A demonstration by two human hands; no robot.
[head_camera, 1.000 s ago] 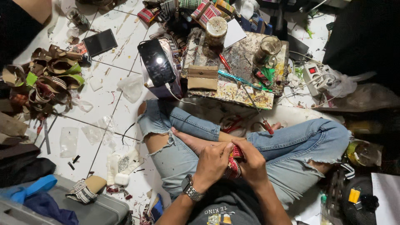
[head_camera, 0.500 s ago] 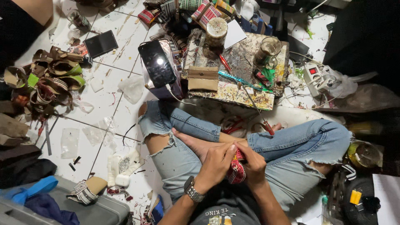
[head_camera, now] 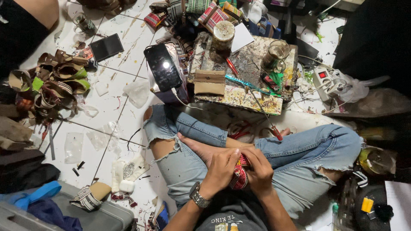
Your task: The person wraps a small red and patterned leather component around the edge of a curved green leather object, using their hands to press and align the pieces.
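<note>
Left hand (head_camera: 220, 169) and right hand (head_camera: 259, 171) fingers grasping red woven piece (head_camera: 239, 177), mostly hidden

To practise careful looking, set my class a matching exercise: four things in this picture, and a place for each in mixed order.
Things
1. red patterned woven piece
2. phone
3. wristwatch
4. glass jar

Places
A. on the paint-spattered board
B. between both hands, in the lap
C. on the left hand's wrist
D. propped beside the torn knee, cable attached

Pairs: 1-B, 2-D, 3-C, 4-A
</note>
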